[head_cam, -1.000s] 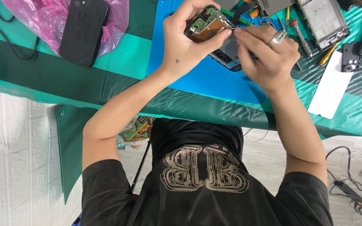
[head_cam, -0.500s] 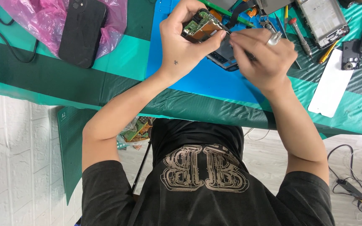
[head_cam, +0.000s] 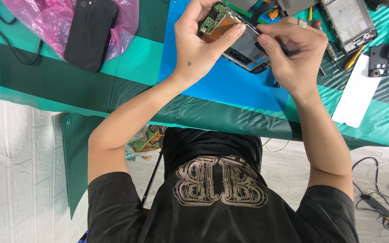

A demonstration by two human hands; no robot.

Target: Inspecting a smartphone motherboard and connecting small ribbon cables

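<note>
The opened phone (head_cam: 239, 38) is held above the blue mat (head_cam: 212, 85), back cover off, green circuit board and copper-coloured parts bare at its upper end. The left hand (head_cam: 199, 45) grips it around that end, thumb laid across the board. The right hand (head_cam: 289, 49) is closed on the phone's lower edge, fingertips pinched together there; whether they hold a small tool or part cannot be told. Judging by this, the phone is already stripped of its cover and the work is now inside it, with the board not yet lifted out. Beyond the right hand lie another bare phone frame (head_cam: 347, 22), screwdrivers (head_cam: 327, 42) and a white sheet (head_cam: 359, 92). On the green desk (head_cam: 91, 90) to the left, a black phone (head_cam: 91, 31) rests on a pink bag (head_cam: 46, 22).
</note>
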